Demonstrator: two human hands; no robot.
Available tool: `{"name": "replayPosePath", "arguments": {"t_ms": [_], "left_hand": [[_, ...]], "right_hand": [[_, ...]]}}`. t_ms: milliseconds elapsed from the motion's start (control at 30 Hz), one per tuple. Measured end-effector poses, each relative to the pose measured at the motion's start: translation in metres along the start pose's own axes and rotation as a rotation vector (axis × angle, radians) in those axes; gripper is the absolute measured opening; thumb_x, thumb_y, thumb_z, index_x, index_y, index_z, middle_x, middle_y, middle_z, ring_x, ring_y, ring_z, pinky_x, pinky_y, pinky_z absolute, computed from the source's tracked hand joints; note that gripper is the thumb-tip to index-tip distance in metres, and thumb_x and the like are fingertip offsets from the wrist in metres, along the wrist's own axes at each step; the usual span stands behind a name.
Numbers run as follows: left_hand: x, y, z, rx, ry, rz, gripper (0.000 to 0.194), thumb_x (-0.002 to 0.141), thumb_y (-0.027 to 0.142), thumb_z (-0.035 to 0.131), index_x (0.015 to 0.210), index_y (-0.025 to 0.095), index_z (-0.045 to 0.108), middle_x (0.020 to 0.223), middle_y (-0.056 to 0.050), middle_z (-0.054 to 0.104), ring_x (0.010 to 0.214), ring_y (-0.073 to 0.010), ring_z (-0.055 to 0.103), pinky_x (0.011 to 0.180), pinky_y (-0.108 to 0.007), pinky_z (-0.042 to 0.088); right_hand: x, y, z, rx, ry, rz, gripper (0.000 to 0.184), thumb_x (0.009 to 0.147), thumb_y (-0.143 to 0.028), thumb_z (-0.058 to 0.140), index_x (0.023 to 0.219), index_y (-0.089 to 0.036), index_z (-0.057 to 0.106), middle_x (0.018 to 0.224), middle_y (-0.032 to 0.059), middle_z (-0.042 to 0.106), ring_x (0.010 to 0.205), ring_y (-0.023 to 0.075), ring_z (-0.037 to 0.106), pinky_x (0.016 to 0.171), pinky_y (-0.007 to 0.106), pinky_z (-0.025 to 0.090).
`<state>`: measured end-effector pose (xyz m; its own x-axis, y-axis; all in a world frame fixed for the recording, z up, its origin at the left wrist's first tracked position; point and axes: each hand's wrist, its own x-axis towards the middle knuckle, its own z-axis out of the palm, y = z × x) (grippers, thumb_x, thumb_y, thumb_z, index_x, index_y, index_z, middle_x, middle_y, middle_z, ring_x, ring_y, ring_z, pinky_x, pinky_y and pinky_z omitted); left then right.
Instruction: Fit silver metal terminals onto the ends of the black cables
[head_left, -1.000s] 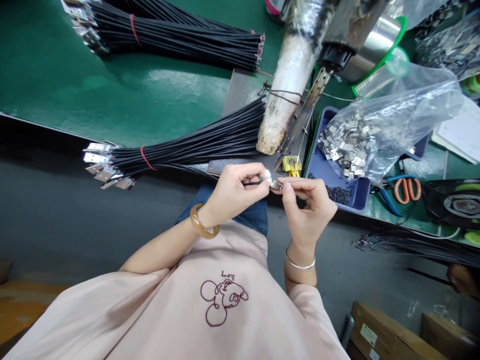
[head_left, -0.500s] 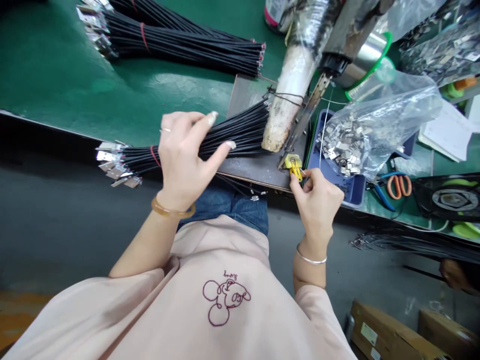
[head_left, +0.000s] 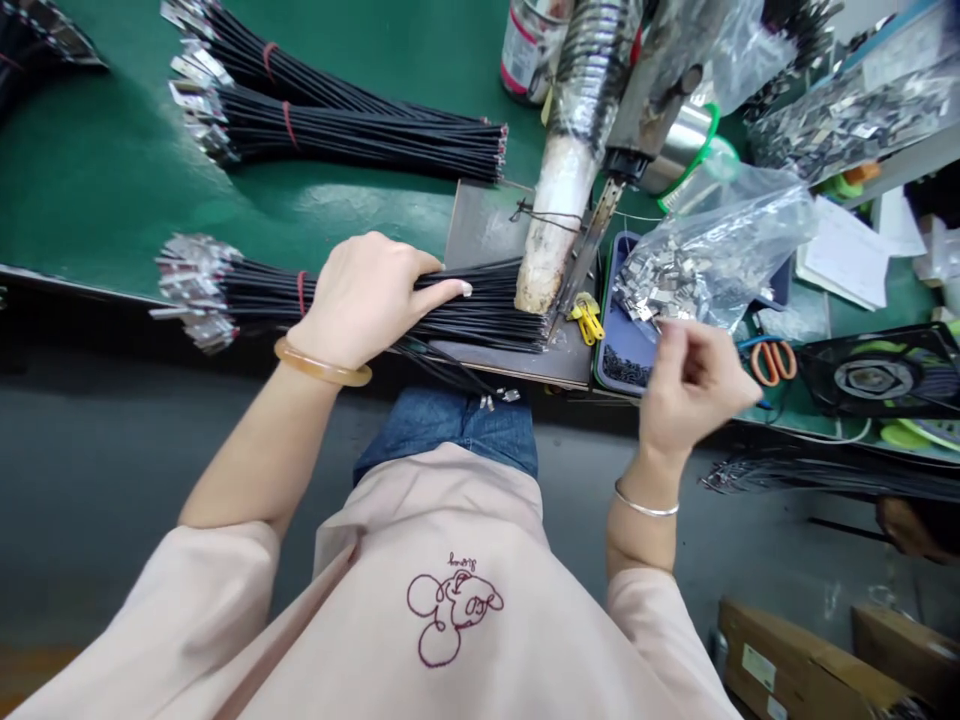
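A: Head view, item one — left hand (head_left: 364,300)?
B: Palm down, fingers spread loosely over a bundle of black cables (head_left: 480,305) lying at the front edge of the green bench (head_left: 97,190); it rests on them, not gripping.
A: Item two — right hand (head_left: 694,385)?
B: Raised beside the blue tray (head_left: 626,355), fingers curled inward; blurred, so whether it pinches anything I cannot tell.
A: Writing?
B: A red outline drawing with small script on the pink shirt (head_left: 450,610) — unreadable. The can (head_left: 529,45) label too.
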<state>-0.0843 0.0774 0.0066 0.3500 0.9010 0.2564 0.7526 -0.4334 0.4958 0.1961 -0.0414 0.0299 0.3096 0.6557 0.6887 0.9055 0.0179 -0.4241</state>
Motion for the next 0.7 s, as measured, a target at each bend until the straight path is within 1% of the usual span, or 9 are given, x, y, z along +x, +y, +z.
{"name": "replayPosePath", "arguments": {"t_ms": [100,167,233,300,333,400,500,600,700], "left_hand": [[0.010,-0.015,0.010,-0.050,-0.031,0.048,0.034,0.085,0.059,0.067,0.082,0.027,0.078,0.065,-0.004,0.069,0.078,-0.0271,0.067,0.072,-0.037,0.043],[0.010,-0.019,0.015,-0.048,-0.005,0.093,0.031,0.087,0.056,0.066,0.091,0.027,0.078,0.071,-0.003,0.071,0.078,-0.0252,0.067,0.072,-0.037,0.044],[0.005,-0.015,0.017,-0.038,0.078,0.163,0.031,0.089,0.054,0.067,0.096,0.026,0.077,0.083,-0.004,0.073,0.082,-0.0226,0.065,0.075,-0.037,0.045],[-0.003,-0.005,0.017,-0.053,0.205,0.226,0.029,0.091,0.050,0.067,0.101,0.024,0.075,0.094,-0.003,0.073,0.089,-0.0209,0.063,0.082,-0.038,0.047],[-0.007,0.002,0.018,-0.068,0.237,0.262,0.026,0.093,0.046,0.066,0.102,0.023,0.074,0.097,-0.003,0.073,0.092,-0.0209,0.062,0.086,-0.040,0.048],[-0.014,0.017,0.023,-0.099,0.208,0.354,0.020,0.096,0.038,0.063,0.101,0.022,0.074,0.098,-0.005,0.072,0.093,-0.0212,0.061,0.089,-0.042,0.048],[-0.020,0.035,0.039,-0.035,0.091,0.515,0.019,0.096,0.030,0.061,0.102,0.018,0.074,0.099,-0.009,0.070,0.093,-0.0246,0.060,0.081,-0.042,0.048],[-0.023,0.044,0.053,0.117,0.104,0.517,0.019,0.096,0.023,0.058,0.097,0.017,0.076,0.091,-0.011,0.067,0.087,-0.0259,0.058,0.072,-0.041,0.044],[-0.026,0.045,0.058,0.081,0.143,0.513,0.022,0.097,0.021,0.056,0.091,0.018,0.077,0.085,-0.010,0.067,0.085,-0.0242,0.056,0.070,-0.038,0.042]], "right_hand": [[-0.005,-0.012,-0.027,0.011,0.293,-0.044,0.030,0.095,-0.046,0.058,0.083,-0.025,0.075,0.059,-0.0009,0.061,0.051,0.0145,0.057,0.052,0.032,0.040],[-0.006,-0.013,-0.040,0.004,0.361,-0.057,0.029,0.094,-0.048,0.059,0.085,-0.026,0.075,0.054,-0.0020,0.054,0.046,0.0144,0.053,0.049,0.032,0.036],[-0.003,-0.006,-0.047,0.015,0.265,-0.029,0.024,0.094,-0.045,0.058,0.103,-0.026,0.071,0.057,-0.0029,0.055,0.046,0.0149,0.055,0.047,0.031,0.034],[0.002,0.011,-0.048,-0.003,0.022,0.039,0.027,0.096,-0.037,0.053,0.120,-0.026,0.061,0.067,-0.0018,0.064,0.054,0.0167,0.063,0.051,0.031,0.041],[0.006,0.022,-0.046,-0.040,-0.121,0.075,0.026,0.098,-0.034,0.050,0.121,-0.025,0.058,0.072,-0.0002,0.068,0.059,0.0176,0.067,0.056,0.032,0.046],[0.012,0.047,-0.039,-0.171,-0.352,0.116,0.018,0.097,-0.031,0.050,0.110,-0.023,0.060,0.079,0.0028,0.072,0.062,0.0183,0.068,0.065,0.034,0.051],[0.019,0.081,-0.022,-0.363,-0.411,0.110,0.010,0.091,-0.030,0.055,0.088,-0.022,0.058,0.077,0.0053,0.070,0.068,0.0213,0.066,0.070,0.036,0.048],[0.022,0.096,-0.005,-0.421,-0.430,0.076,0.009,0.089,-0.027,0.054,0.081,-0.023,0.054,0.079,0.0058,0.066,0.072,0.0210,0.061,0.072,0.036,0.045],[0.023,0.095,0.004,-0.427,-0.481,0.051,0.009,0.086,-0.023,0.055,0.077,-0.023,0.053,0.083,0.0055,0.065,0.074,0.0200,0.056,0.072,0.035,0.042]]}}
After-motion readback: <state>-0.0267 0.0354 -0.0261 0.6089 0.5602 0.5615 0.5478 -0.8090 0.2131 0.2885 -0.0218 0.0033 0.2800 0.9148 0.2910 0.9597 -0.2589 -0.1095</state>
